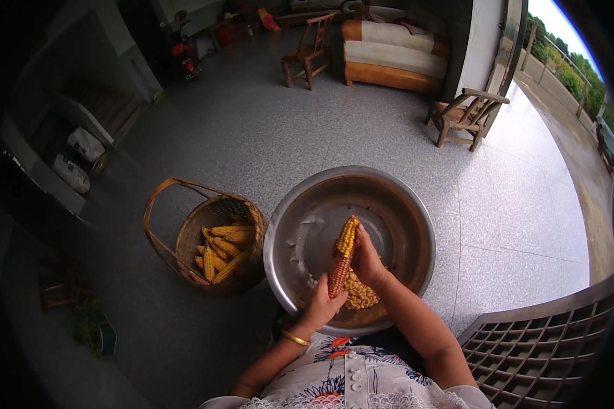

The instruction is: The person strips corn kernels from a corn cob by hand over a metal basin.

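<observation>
Over a wide stainless steel basin (286,214), both of my hands are on one corn cob (344,250). Yellow kernels still cover its upper end, while the lower half is bare and reddish. My left hand (321,307) grips the bare lower end. Around the upper right side, my right hand (368,260) holds the cob, its thumb against the kernels near the tip. Loose corn kernels (360,296) lie in a pile on the basin's floor beneath my hands. To the left of the basin, a woven basket (184,245) with a tall handle holds several yellow corn cobs (227,248).
A wooden chair (307,51) and a sofa (394,56) stand ahead; a rustic wooden chair (463,117) is by the doorway. At lower right is a metal lattice (542,353). White sacks (77,158) sit by the stairs, and a potted plant (89,327) is at lower left.
</observation>
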`<state>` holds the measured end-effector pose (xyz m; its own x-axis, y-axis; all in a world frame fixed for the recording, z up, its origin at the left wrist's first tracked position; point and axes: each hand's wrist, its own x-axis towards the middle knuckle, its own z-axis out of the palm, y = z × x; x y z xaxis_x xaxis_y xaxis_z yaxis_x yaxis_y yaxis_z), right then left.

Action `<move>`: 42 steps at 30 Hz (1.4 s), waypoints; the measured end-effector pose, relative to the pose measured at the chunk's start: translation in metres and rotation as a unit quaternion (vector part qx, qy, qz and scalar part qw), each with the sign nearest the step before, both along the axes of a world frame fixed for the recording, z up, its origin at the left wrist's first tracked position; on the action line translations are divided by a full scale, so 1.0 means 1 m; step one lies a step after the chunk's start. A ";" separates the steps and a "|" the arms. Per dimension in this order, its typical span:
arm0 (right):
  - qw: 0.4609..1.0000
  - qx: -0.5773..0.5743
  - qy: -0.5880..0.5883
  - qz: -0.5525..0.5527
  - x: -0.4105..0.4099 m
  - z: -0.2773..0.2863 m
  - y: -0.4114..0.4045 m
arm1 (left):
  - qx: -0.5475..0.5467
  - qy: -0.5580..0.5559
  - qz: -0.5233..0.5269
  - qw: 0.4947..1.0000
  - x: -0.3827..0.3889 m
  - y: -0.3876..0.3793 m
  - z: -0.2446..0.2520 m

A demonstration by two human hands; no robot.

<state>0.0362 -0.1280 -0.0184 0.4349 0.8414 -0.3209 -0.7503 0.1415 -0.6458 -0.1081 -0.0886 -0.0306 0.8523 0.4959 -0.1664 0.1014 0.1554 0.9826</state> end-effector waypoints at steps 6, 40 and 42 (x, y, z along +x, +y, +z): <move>0.990 -0.013 -0.137 0.008 0.008 -0.026 0.002 | -0.051 0.021 -0.015 0.998 0.001 -0.001 0.016; 0.935 0.005 -0.342 0.094 -0.007 -0.002 -0.008 | -0.196 -0.042 0.021 0.979 0.000 0.006 0.024; 0.937 0.009 -0.330 0.116 -0.006 -0.002 -0.008 | -0.216 -0.051 0.017 0.975 -0.001 0.006 0.022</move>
